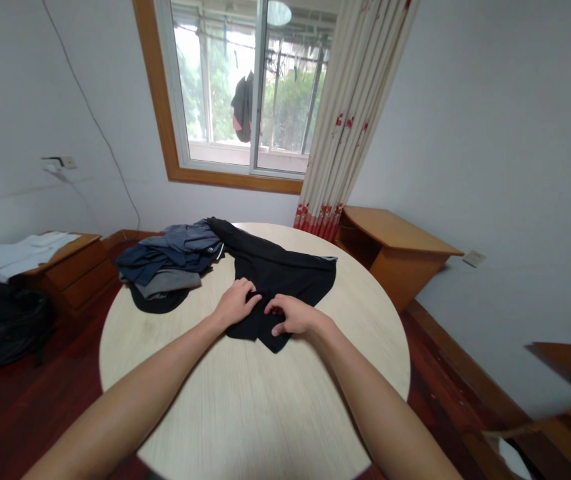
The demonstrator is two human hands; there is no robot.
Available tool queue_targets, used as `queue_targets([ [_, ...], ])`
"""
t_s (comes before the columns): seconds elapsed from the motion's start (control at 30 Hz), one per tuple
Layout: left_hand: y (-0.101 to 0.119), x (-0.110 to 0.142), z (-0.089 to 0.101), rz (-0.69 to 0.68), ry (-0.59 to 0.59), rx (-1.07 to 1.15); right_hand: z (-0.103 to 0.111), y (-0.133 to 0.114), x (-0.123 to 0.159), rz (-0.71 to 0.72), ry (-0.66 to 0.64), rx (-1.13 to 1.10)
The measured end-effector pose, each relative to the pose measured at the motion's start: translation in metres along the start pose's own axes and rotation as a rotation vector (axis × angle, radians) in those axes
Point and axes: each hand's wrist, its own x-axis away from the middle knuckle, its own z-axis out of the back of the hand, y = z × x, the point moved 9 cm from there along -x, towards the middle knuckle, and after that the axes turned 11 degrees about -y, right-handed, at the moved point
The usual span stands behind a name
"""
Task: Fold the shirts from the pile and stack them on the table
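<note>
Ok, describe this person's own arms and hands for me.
The left arm and right arm are bare as far as the picture shows, with no sleeve in view. The left hand and right hand are ungloved. No watch, bracelet or cable shows; some fingers are partly hidden.

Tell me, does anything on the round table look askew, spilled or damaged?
Nothing looks spilled or damaged. The clothes pile on the left of the table is crumpled, a black edge sticking out; the black garment to its right lies unevenly.

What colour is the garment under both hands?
The garment is mostly black, best seen in the head view.
</note>
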Motion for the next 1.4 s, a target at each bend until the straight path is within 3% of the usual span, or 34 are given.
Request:
queue_targets([
  [0.13, 0.013, 0.004, 0.011, -0.142, 0.118, -0.008, 0.0, -0.003, -0.001, 0.025, 0.019, 0.006],
  [0.27, 0.023, 0.004, 0.001, -0.268, 0.007, 0.007, -0.003, -0.005, -0.003, 0.016, -0.007, -0.045],
  [0.5, 0.023, 0.002, -0.016, -0.298, -0.1, 0.024, -0.012, -0.006, -0.002, 0.001, -0.089, -0.149],
  [0.9, 0.022, -0.003, -0.017, -0.203, -0.13, -0.071, -0.011, -0.012, 0.0, -0.022, -0.085, -0.1],
  [1.03, 0.016, -0.003, -0.013, -0.178, -0.109, -0.05, -0.007, 0.005, -0.003, 0.014, -0.053, -0.141],
  [1.13, 0.005, -0.002, 0.001, -0.155, -0.073, 0.034, 0.025, 0.047, 0.008, -0.037, 0.16, -0.187],
  [1.23, -0.012, -0.001, 0.016, -0.112, -0.034, 0.054, 0.083, 0.109, 0.056, -0.245, 0.71, -0.174],
  [1.3, -0.02, -0.001, 0.024, -0.111, -0.01, 0.039, 0.107, 0.139, 0.101, -0.395, 1.08, -0.15],
  [1.33, -0.022, -0.001, 0.027, -0.123, -0.002, 0.036, 0.113, 0.15, 0.118, -0.455, 1.206, -0.143],
  [1.4, -0.023, -0.001, 0.028, -0.166, 0.001, 0.031, 0.116, 0.162, 0.135, -0.53, 1.32, -0.128],
])
